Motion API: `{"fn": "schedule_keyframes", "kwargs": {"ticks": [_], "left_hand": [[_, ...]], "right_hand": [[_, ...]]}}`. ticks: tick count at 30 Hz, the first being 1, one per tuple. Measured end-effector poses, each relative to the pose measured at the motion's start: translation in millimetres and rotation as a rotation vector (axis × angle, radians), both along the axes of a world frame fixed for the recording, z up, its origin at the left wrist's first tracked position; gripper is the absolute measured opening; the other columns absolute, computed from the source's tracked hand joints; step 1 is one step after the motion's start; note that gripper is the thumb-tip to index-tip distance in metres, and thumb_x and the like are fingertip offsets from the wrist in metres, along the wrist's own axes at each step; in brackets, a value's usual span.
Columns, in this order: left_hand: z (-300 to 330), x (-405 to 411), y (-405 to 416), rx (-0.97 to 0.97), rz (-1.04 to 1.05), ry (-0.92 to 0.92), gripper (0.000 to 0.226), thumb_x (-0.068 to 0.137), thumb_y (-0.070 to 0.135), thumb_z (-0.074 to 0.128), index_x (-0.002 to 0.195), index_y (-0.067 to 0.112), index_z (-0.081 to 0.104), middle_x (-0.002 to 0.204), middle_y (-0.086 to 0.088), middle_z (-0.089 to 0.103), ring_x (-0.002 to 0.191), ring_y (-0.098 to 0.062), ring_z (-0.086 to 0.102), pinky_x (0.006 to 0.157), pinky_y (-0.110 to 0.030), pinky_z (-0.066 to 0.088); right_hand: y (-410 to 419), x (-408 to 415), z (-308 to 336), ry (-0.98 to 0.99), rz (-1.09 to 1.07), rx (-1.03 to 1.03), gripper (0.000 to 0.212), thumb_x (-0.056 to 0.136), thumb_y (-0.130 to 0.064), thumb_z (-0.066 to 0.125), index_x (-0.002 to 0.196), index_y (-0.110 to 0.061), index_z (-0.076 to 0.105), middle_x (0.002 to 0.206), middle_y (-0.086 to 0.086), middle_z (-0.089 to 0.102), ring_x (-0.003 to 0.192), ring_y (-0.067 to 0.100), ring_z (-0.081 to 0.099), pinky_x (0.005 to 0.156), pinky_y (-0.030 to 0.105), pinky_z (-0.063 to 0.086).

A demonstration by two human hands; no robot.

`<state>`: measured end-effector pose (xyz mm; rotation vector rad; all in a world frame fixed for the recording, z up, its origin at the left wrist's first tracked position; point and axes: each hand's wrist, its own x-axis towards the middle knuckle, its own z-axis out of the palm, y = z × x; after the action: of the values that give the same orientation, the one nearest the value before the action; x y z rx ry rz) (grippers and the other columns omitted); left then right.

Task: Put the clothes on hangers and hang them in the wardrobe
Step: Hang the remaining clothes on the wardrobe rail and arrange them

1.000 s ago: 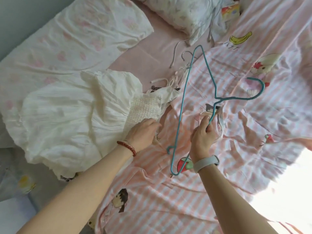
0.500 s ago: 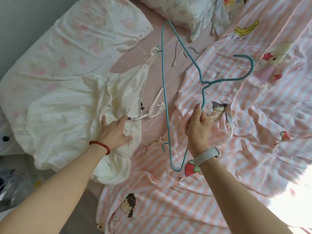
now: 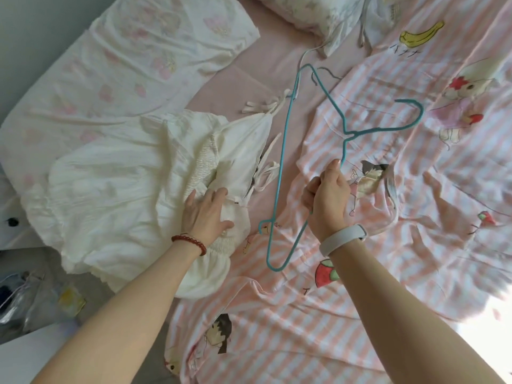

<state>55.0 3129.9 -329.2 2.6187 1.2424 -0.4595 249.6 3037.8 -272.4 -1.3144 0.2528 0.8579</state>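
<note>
The white dress (image 3: 133,195) lies bunched on the bed, under the left hand (image 3: 206,214), which rests on its smocked top with fingers spread flat, holding nothing. To do this step well, this hand should lift one tied strap (image 3: 266,106) so the hanger end can go under it. The right hand (image 3: 328,200) is closed around the teal hanger (image 3: 279,173), gripping near the neck I think; the hook points away from the grip.
</note>
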Motion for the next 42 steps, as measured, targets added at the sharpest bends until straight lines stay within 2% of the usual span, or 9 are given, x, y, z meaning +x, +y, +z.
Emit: {"fn": "schedule_keyframes", "kwargs": {"ticks": [9,12,15,19,23,27,32,37,42], "left_hand": [[-2,4,10,-0.043,-0.087,0.044,0.061,0.086,0.013,0.056,0.139,0.03,0.032,0.138,0.005,0.039,0.117,-0.021,0.047,0.105,-0.062,0.01],[2,13,16,0.032,0.02,-0.047,0.034,0.089,0.028,0.054,0.121,0.016,0.054,0.127,0.001,0.055,0.108,-0.024,0.055,0.103,-0.045,0.023],[16,17,13,0.081,0.135,-0.323,0.022,0.086,0.03,0.062,0.087,0.009,0.066,0.091,-0.006,0.066,0.083,-0.029,0.06,0.069,-0.031,0.035],[36,15,3,0.016,0.401,-0.416,0.052,0.092,0.037,0.049,0.047,0.014,0.035,0.055,-0.01,0.049,0.066,-0.037,0.053,0.055,-0.031,0.027],[48,1,4,0.004,0.623,-0.477,0.048,0.095,0.04,0.035,0.06,0.008,0.047,0.074,-0.021,0.066,0.08,-0.038,0.058,0.069,-0.039,0.042],[56,-13,13,-0.039,0.665,-0.585,0.027,0.097,0.031,0.035,0.092,0.014,0.056,0.054,-0.006,0.057,0.066,-0.026,0.061,0.064,-0.026,0.037],[59,-18,12,-0.079,0.42,-0.588,0.042,0.09,0.019,0.058,0.053,0.02,0.037,0.059,0.007,0.04,0.051,-0.009,0.044,0.057,-0.027,0.031],[63,-22,-3,-0.067,0.288,-0.615,0.018,0.08,0.008,0.069,0.067,-0.002,0.064,0.098,-0.005,0.039,0.08,-0.018,0.051,0.077,-0.02,0.043],[84,-25,-16,-0.052,0.377,-0.733,0.009,0.079,0.001,0.068,0.087,-0.002,0.071,0.088,0.002,0.055,0.073,-0.015,0.06,0.071,-0.003,0.044]], "right_hand": [[8,-7,-2,-0.006,0.041,-0.026,0.042,0.1,-0.035,0.03,0.062,-0.018,0.024,0.03,-0.013,0.027,0.025,0.004,0.019,0.034,0.009,0.018],[5,-7,-4,-0.02,0.056,-0.018,0.042,0.1,-0.034,0.029,0.062,-0.018,0.023,0.03,-0.012,0.027,0.025,0.004,0.02,0.034,0.009,0.018],[3,-3,-3,0.047,0.026,-0.004,0.041,0.1,-0.034,0.028,0.062,-0.019,0.022,0.033,-0.011,0.024,0.027,0.006,0.017,0.036,0.01,0.016],[6,-1,0,0.212,-0.039,0.045,0.044,0.1,-0.037,0.026,0.06,-0.019,0.021,0.034,-0.009,0.02,0.027,0.007,0.014,0.036,0.011,0.012],[15,-10,9,0.276,-0.038,0.061,0.045,0.1,-0.038,0.027,0.059,-0.02,0.022,0.034,-0.009,0.02,0.027,0.008,0.014,0.034,0.012,0.013],[17,-18,18,0.284,-0.038,0.062,0.045,0.099,-0.038,0.029,0.059,-0.019,0.022,0.034,-0.008,0.02,0.027,0.008,0.014,0.033,0.01,0.013],[16,-15,24,0.395,-0.084,0.141,0.047,0.099,-0.04,0.027,0.058,-0.019,0.021,0.035,-0.008,0.017,0.027,0.008,0.013,0.032,0.012,0.012],[21,-16,29,0.498,-0.158,0.271,0.049,0.099,-0.04,0.026,0.056,-0.018,0.022,0.034,-0.007,0.015,0.026,0.008,0.013,0.03,0.013,0.012],[33,-29,33,0.508,-0.201,0.276,0.049,0.1,-0.038,0.026,0.055,-0.018,0.021,0.033,-0.007,0.014,0.025,0.009,0.012,0.033,0.01,0.011]]}}
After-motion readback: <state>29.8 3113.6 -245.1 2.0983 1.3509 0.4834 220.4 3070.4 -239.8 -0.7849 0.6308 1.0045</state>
